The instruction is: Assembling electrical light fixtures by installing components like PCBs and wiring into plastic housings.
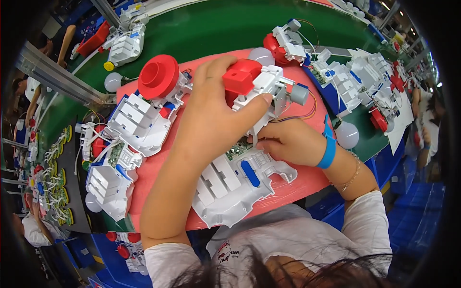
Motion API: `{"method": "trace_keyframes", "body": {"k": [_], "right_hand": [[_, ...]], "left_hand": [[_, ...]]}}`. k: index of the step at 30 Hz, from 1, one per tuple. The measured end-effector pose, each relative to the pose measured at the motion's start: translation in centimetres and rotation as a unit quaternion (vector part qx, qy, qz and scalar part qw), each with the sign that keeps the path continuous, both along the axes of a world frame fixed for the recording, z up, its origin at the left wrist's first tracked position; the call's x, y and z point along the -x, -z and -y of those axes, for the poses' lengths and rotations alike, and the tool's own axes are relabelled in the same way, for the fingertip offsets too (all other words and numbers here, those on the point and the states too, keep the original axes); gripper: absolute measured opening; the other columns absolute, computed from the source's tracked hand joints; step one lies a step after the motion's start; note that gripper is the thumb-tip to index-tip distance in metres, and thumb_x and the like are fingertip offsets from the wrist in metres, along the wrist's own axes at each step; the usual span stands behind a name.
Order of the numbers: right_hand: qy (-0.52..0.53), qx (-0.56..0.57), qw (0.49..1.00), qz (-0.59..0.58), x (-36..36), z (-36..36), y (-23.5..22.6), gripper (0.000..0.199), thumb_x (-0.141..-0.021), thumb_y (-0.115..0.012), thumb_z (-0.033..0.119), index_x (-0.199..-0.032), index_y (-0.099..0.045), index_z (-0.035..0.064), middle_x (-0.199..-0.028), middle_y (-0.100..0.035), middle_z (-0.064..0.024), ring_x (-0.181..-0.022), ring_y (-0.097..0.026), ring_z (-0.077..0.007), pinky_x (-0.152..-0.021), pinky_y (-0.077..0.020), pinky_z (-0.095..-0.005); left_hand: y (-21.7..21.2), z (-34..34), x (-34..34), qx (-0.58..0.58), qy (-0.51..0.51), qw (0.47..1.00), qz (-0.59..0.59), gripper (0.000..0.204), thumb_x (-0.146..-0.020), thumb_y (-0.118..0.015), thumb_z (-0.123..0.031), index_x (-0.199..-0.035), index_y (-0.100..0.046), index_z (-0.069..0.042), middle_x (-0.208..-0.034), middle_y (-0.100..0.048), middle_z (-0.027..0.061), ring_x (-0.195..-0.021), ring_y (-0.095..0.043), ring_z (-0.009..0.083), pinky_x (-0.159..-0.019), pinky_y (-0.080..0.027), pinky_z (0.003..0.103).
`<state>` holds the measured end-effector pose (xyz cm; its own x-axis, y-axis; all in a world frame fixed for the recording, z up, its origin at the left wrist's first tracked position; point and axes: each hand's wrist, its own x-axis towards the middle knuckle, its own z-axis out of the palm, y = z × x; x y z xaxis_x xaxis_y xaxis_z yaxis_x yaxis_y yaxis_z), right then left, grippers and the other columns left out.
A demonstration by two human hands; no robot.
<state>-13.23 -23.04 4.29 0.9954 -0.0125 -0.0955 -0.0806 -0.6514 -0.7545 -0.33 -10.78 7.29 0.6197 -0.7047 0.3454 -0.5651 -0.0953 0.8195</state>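
My left hand is wrapped round a red-and-white plastic mechanism, tilted above the work mat. A grey motor with thin coloured wires sticks out of the mechanism's right side. Just below it, my right hand has its fingers pinched together at the edge of a green circuit board; what lies between the fingertips is hidden. That board sits in an open white plastic housing with battery slots and a blue oval part, lying in front of me.
A pink mat covers my part of the green bench. Similar white housings lie at left, one beside a red round part. More assemblies lie at right near a white bulb. Other people work at both sides.
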Motion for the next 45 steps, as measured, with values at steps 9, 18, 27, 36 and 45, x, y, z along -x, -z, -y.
{"method": "trace_keyframes", "body": {"k": [9, 18, 27, 36, 45], "right_hand": [[0.088, -0.178, 0.980, 0.032, 0.1, -0.5, 2.6, 0.018, -0.076, -0.055, 0.005, -0.094, -0.058, 0.0028, -0.076, -0.059, -0.0096, -0.063, -0.057, -0.0174, -0.058, -0.0461, -0.0297], [0.104, -0.128, 0.985, -0.045, -0.4, -1.2, 1.9, 0.017, -0.077, -0.058, 0.007, -0.094, -0.056, 0.0023, -0.076, -0.056, -0.0078, -0.064, -0.056, -0.0155, -0.058, -0.0451, -0.0277], [0.022, 0.062, 0.994, 0.092, -0.5, -0.2, 3.1, 0.012, -0.080, -0.057, 0.015, -0.088, -0.057, 0.0064, -0.081, -0.057, -0.0109, -0.072, -0.058, -0.0294, -0.063, -0.0467, -0.0361], [0.019, 0.096, 0.991, 0.094, -0.5, -0.4, 3.0, 0.012, -0.080, -0.057, 0.016, -0.087, -0.057, 0.0069, -0.079, -0.057, -0.0113, -0.070, -0.058, -0.0299, -0.061, -0.0466, -0.0366], [0.011, 0.104, 0.989, 0.103, -0.5, -0.4, 3.0, 0.010, -0.078, -0.057, 0.015, -0.084, -0.055, 0.0063, -0.078, -0.056, -0.0120, -0.069, -0.057, -0.0304, -0.060, -0.0462, -0.0375]], "left_hand": [[2.0, 0.1, -0.9, 0.036, -0.011, 0.999, 0.018, 0.064, -0.066, -0.068, -0.027, -0.116, -0.041, 0.004, -0.106, -0.048, 0.0216, -0.097, -0.049, 0.0355, -0.082, -0.042, 0.040], [2.3, 0.3, -1.1, 0.074, -0.017, 0.996, 0.043, 0.058, -0.070, -0.068, -0.014, -0.117, -0.040, 0.005, -0.107, -0.053, 0.0133, -0.094, -0.054, 0.0168, -0.080, -0.044, 0.028], [2.5, 0.3, -0.8, 0.091, 0.025, 0.995, 0.017, 0.057, -0.068, -0.069, -0.011, -0.116, -0.041, 0.004, -0.109, -0.049, 0.0126, -0.097, -0.052, 0.0183, -0.083, -0.043, 0.029], [2.3, 0.1, -0.6, 0.075, 0.019, 0.996, 0.035, 0.056, -0.068, -0.069, -0.011, -0.115, -0.042, 0.003, -0.106, -0.049, 0.0119, -0.096, -0.053, 0.0179, -0.082, -0.043, 0.029], [2.6, 0.2, -0.8, 0.071, 0.015, 0.997, 0.024, 0.055, -0.069, -0.069, -0.011, -0.115, -0.043, 0.003, -0.105, -0.049, 0.0110, -0.093, -0.054, 0.0168, -0.079, -0.045, 0.028]]}}
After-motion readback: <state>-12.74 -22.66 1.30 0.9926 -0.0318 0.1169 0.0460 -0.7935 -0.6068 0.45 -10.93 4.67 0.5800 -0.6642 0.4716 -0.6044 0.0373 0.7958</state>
